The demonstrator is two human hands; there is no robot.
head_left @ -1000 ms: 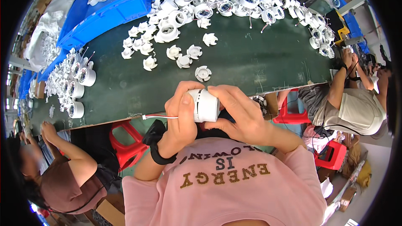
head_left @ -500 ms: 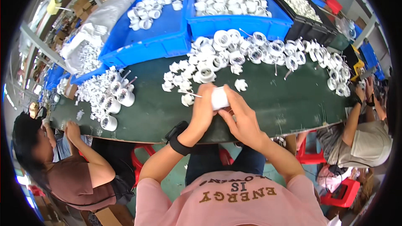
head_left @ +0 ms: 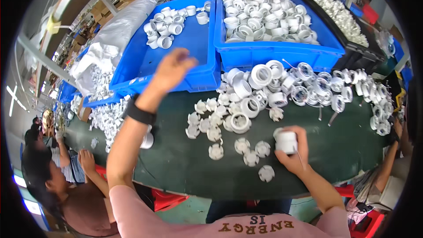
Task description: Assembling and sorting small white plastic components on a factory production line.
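Observation:
My right hand is wrapped round a white cylindrical housing, held above the green table, with a thin wire hanging by the wrist. My left hand is raised over the front rim of the left blue bin. Its fingers are smeared by motion, so what they hold, if anything, cannot be made out. Several white notched discs lie on the table between my arms. Behind them is a heap of white ring-shaped housings, some with wires. Inside the left bin sit several white collars.
Another blue bin full of white collars stands to the right, then a black crate of small white parts. Small white pieces and a housing lie beside my left forearm. Co-workers sit at both sides.
My hands have parted. The left has left the housing and risen to the left bin; the right has carried the housing rightward. More notched discs show in front of the heap. The view has shifted.

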